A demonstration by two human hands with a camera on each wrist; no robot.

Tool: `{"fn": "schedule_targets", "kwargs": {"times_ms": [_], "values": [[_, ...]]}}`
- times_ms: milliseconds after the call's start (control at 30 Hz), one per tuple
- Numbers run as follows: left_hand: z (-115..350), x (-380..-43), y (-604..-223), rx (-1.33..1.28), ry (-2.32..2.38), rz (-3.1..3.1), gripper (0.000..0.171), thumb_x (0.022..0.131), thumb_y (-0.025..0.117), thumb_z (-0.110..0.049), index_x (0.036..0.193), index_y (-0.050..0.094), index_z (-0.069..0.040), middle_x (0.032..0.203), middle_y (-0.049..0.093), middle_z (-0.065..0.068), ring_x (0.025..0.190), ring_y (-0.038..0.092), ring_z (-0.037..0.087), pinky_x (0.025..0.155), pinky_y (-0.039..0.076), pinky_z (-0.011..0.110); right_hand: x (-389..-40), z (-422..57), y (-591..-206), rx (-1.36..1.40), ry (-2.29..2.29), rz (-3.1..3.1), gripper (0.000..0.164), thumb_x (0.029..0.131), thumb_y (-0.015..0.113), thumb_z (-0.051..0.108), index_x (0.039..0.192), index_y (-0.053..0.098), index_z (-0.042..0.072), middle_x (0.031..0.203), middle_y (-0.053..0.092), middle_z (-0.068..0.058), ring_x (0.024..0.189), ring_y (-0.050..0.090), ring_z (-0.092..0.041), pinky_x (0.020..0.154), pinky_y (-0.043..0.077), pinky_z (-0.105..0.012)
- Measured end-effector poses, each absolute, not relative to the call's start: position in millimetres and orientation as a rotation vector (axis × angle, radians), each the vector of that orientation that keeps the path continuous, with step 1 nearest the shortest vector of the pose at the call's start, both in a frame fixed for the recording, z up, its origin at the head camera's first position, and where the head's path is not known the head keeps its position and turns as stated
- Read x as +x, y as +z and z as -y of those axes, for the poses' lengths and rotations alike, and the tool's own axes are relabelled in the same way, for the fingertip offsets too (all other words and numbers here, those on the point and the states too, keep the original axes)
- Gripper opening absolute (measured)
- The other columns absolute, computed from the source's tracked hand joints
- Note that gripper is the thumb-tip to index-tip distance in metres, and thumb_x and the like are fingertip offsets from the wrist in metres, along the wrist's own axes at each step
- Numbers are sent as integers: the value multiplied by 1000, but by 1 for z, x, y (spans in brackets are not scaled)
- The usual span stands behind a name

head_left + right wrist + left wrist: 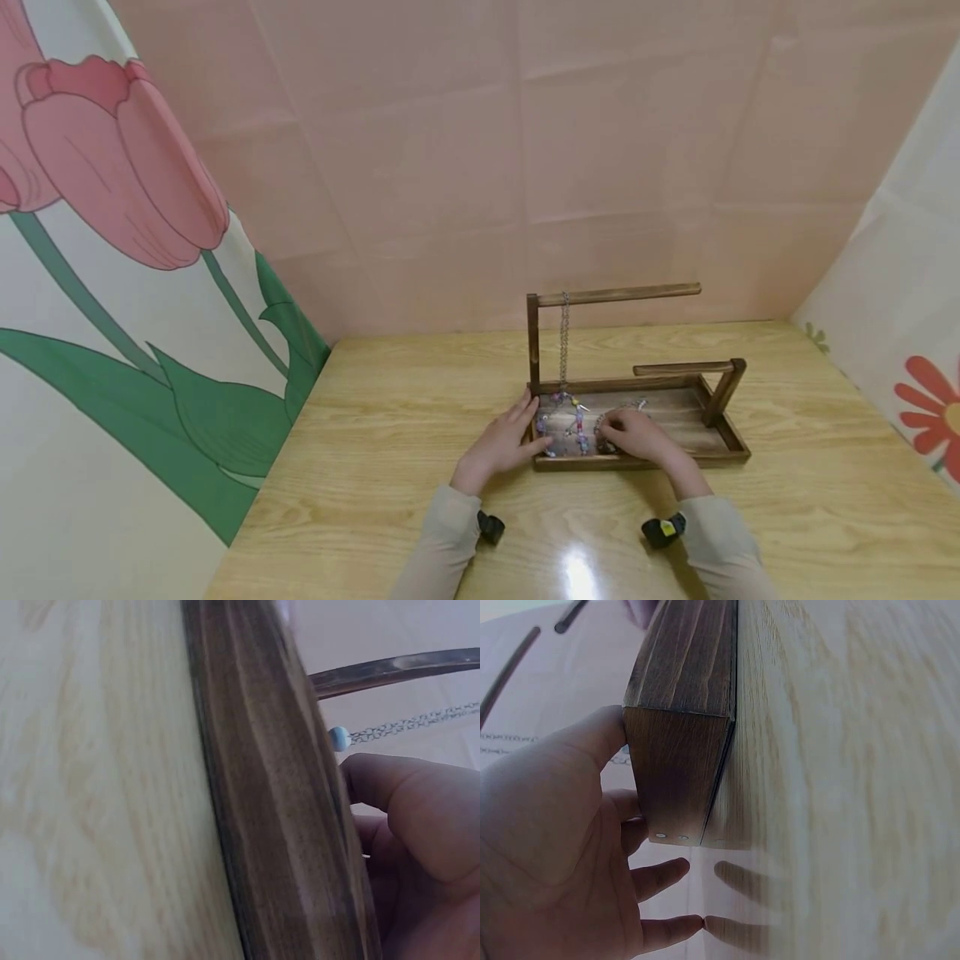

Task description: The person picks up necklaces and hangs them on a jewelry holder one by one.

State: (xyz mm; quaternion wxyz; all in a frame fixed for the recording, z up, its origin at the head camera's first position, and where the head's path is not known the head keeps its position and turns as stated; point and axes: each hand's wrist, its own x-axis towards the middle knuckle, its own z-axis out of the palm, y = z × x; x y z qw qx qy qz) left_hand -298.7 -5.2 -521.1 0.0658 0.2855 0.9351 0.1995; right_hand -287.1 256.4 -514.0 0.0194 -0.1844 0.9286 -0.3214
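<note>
A dark brown wooden jewelry stand [645,463] has a shallow tray base and two raised bars. My left hand [498,446] rests at its left end, thumb over the front rim and fingers spread along the side; the left wrist view shows them fairly straight. Inside the tray, my right hand [637,433] has curled fingers that pinch a silver chain bracelet [598,425]; the fingertips are hidden behind the tray wall in the right wrist view. Between the hands lies a colorful beaded chain [579,423]. From the taller bar [630,294] hangs a silver chain necklace [565,337].
The lower bar [682,368] reaches leftward from a post at the tray's right end. Under the stand is a light wooden table [375,433]. A pink cloth backdrop [450,167] stands behind, with flower-printed cloth [112,400] at the sides.
</note>
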Motion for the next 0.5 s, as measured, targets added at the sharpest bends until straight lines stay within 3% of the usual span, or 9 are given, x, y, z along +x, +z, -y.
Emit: {"fn": "schedule_targets", "kwargs": {"times_ms": [233, 500], "values": [[5, -299, -522, 870, 583, -2830, 77, 92, 40, -57, 150, 11, -15, 157, -1, 2, 141, 18, 29, 110, 26, 50, -286, -260, -508, -581, -1154, -2820, 23, 95, 47, 10, 83, 65, 2, 78, 64, -7, 67, 52, -11, 60, 43, -27], [6, -296, -519, 862, 604, -2830, 77, 92, 41, -56, 150, 11, -15, 156, -1, 1, 141, 19, 29, 110, 26, 50, -287, -264, -504, -602, -1316, -2738, 23, 96, 47, 12, 91, 63, -4, 77, 63, -13, 68, 56, -18, 58, 44, -23]]}}
